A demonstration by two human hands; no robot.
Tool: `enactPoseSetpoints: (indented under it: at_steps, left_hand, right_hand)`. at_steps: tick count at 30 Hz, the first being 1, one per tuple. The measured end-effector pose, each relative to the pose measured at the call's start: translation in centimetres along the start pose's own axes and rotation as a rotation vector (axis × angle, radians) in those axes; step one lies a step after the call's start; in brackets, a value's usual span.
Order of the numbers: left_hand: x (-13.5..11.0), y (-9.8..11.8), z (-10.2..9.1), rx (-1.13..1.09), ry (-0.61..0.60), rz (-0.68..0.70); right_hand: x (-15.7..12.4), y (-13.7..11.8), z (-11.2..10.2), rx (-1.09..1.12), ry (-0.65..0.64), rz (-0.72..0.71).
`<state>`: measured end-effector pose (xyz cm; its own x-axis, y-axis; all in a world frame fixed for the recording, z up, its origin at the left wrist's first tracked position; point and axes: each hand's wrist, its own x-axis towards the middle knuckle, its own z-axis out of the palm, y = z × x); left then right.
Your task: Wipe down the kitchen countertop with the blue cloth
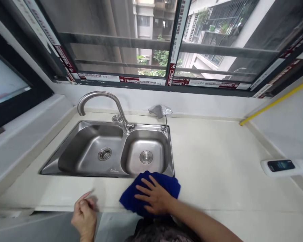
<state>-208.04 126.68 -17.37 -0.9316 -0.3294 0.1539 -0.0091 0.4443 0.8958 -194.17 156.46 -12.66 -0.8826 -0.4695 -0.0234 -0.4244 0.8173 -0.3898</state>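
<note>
My right hand (154, 196) lies flat with its fingers spread on a blue cloth (170, 185). The cloth rests on the light countertop (204, 161) along the front of the sink and covers a bit of its front rim. Over the counter's front edge, to the left, hovers my left hand (84, 215). Its index finger points out and the other fingers are loosely curled; I see nothing held in it. Behind both hands is a steel double-bowl sink (91, 134), with drains showing in both bowls.
A curved steel faucet (101, 94) rises behind the sink. Silvery wrapping (160, 110) tops a thin stem at the sink's back right corner. At the right lies a white device with a dark screen (281, 165). A yellow pipe (275, 102) runs up the right wall; windows stand behind.
</note>
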Motion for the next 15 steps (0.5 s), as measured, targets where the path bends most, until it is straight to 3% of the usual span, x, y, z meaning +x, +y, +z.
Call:
enactPoseSetpoints:
  at_steps: [5,7,10,13,15]
  left_hand:
    - [1.9,-0.3,0.7,0.222,-0.133,0.062]
    - [2.3,0.0,1.0,0.247,-0.192,0.046]
    - [2.4,1.0,1.4,0.295,-0.182,-0.045]
    - [2.3,1.7,1.6,0.310,-0.165,-0.117]
    - [2.4,1.5,1.7,0.326,-0.162,-0.149]
  right_hand:
    - [-13.3,3.4,-1.5,-0.121,-0.026,0.138]
    - [-19.0,4.1,-1.3,-0.220,-0.007,0.237]
    - [-26.8,4.4,0.0,-0.426,0.076,0.401]
    - [-32.0,4.1,1.5,-0.597,0.178,0.520]
    - [-33.4,3.9,2.3,-0.659,0.223,0.568]
